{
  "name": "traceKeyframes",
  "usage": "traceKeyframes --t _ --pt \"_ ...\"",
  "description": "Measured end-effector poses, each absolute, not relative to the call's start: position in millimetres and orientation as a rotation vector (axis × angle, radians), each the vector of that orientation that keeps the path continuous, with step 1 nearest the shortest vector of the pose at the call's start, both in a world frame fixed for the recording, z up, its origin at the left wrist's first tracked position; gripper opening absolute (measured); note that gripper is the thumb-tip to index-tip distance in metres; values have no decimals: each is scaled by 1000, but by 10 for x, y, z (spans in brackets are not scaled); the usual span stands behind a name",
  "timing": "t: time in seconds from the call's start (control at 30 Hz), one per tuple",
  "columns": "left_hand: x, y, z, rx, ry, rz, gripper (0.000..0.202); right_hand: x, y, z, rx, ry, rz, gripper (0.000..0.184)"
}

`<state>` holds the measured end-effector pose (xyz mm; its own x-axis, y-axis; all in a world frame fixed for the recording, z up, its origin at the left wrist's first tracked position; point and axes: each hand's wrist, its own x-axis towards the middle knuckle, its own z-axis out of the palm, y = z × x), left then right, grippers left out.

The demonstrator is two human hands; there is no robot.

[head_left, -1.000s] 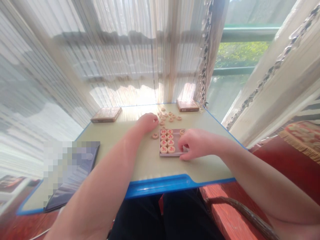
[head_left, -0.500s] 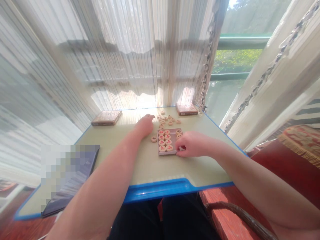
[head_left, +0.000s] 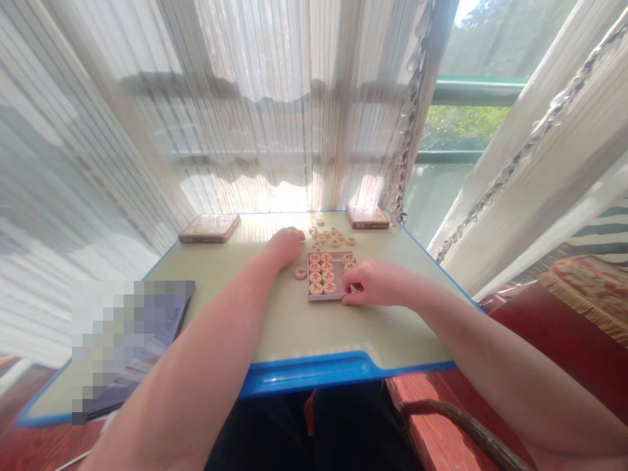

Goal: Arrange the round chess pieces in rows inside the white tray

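A shallow box [head_left: 325,299] on the table holds xiangqi pieces, with two columns of red-marked pieces [head_left: 321,273] on its left. Dark-marked pieces [head_left: 348,258] lie along its right side, partly hidden by my right hand. My right hand [head_left: 371,281] is closed at the box's front right corner, thumb at the front wall. Beyond the box my left hand [head_left: 287,247] rests low with fingers curled, left of a cluster of loose xiangqi pieces [head_left: 335,243]; what lies under its fingertips is hidden. One loose piece [head_left: 300,273] lies just left of the box.
Two flat closed boxes stand at the back, one on the left [head_left: 210,227] and one on the right [head_left: 367,216]. A dark, partly pixelated flat object [head_left: 147,356] lies at the left. The table [head_left: 304,333] has a blue rim; curtains hang behind it.
My left hand has shifted slightly towards the loose pieces, fingers a little lower. My right hand keeps its place at the box corner. The view has moved slightly.
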<state>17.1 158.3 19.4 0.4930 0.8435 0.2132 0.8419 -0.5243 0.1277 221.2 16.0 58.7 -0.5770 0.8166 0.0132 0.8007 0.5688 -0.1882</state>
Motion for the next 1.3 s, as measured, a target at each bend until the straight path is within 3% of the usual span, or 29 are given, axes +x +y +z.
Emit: traceKeyframes --t 0.2,0.33,0.63,0.9,1.3 --pt "181 1568 218 2710 1530 376 41 2325 353 506 -1463 -2244 193 40" --pt "211 1549 209 2707 1419 492 46 2480 698 288 -1461 -1974 54 41" --pt "269 1581 124 2596 1438 487 43 2548 1111 88 -1695 -2055 235 55" --pt "250 1616 94 2539 1454 478 42 2432 1445 67 -1758 -2152 153 38" --pt "284 1545 95 2667 1527 399 47 2523 1200 193 -1892 -1983 17 26"
